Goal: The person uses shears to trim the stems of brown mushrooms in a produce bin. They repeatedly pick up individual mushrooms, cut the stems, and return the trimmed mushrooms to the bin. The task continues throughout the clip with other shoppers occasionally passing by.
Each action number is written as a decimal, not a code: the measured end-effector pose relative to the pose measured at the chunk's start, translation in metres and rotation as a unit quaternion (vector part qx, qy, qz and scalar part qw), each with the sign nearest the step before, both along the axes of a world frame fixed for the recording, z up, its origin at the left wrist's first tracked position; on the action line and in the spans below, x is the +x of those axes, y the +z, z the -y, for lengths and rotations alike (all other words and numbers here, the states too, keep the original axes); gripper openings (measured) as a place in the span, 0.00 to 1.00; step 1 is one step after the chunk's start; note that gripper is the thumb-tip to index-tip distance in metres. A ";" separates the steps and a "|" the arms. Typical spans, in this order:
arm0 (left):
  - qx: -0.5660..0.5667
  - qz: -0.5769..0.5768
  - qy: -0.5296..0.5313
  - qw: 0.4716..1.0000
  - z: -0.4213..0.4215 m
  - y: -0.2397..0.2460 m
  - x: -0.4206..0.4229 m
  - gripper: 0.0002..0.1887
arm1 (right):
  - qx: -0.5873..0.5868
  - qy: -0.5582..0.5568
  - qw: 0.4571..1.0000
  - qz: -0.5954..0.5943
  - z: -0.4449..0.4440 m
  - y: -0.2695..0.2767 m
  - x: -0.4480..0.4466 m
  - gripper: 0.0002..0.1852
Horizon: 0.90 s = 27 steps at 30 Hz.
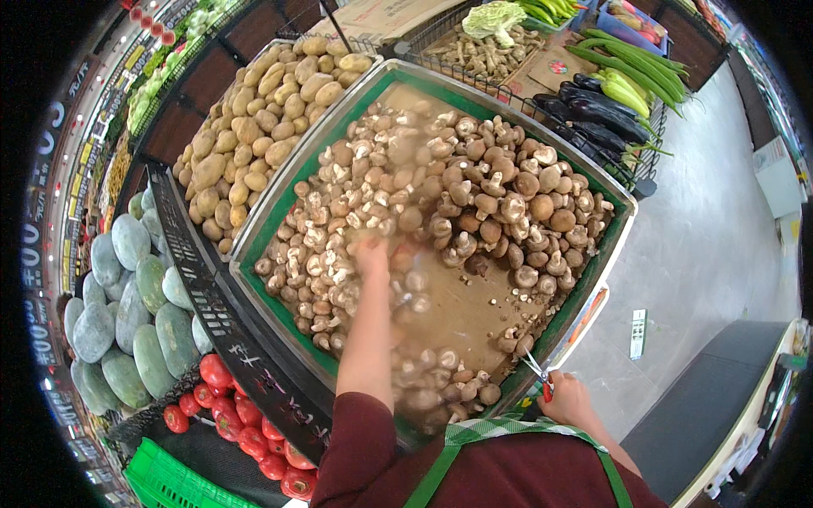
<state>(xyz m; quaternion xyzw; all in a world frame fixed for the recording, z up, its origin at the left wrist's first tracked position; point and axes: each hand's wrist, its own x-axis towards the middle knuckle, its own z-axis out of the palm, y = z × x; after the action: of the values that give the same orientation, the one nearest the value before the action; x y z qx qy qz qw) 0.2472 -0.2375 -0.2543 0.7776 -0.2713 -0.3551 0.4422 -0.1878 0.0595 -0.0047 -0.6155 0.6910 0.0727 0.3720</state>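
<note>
My left hand point(370, 254) reaches into a display bin point(298, 166) with green inner walls, at the edge of a pile of brown shiitake mushrooms point(314, 235). A hazy smear covers its fingers, so whether they hold a mushroom is unclear. In my right hand point(567, 399), at the bin's near right edge, is a pair of red-handled scissors point(545, 381). Their blades point into the bin, close to a few mushrooms point(517, 341). A darker mushroom heap point(508, 184) fills the far right, with cut stem bits below it. Another small group point(463, 381) lies nearest my apron point(489, 432).
Potatoes point(254, 133) are heaped beyond the bin's left side. Winter melons point(133, 311), tomatoes point(248, 425) and a green plastic crate point(171, 479) lie left. Eggplants point(597, 114) fill a wire rack at the far right. Grey floor point(711, 209) runs along the right.
</note>
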 end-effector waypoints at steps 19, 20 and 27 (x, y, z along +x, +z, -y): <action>-0.152 -0.121 -0.014 0.981 -0.027 0.105 -0.089 0.09 | -0.054 -0.036 0.998 0.010 -0.005 0.020 0.000 0.19; -0.148 -0.143 -0.055 0.977 -0.047 0.122 -0.105 0.07 | -0.073 -0.045 0.996 0.027 -0.002 0.022 0.002 0.19; -0.103 0.066 -0.355 0.927 -0.150 0.245 -0.207 0.16 | -0.286 -0.073 0.954 0.056 0.005 0.043 0.007 0.15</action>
<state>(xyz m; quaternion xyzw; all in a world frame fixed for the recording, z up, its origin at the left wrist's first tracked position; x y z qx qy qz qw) 0.0398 -0.0879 -0.0092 0.6026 -0.5932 -0.4065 0.3461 -0.1805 0.0546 0.0382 -0.6472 0.7038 -0.1899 0.2231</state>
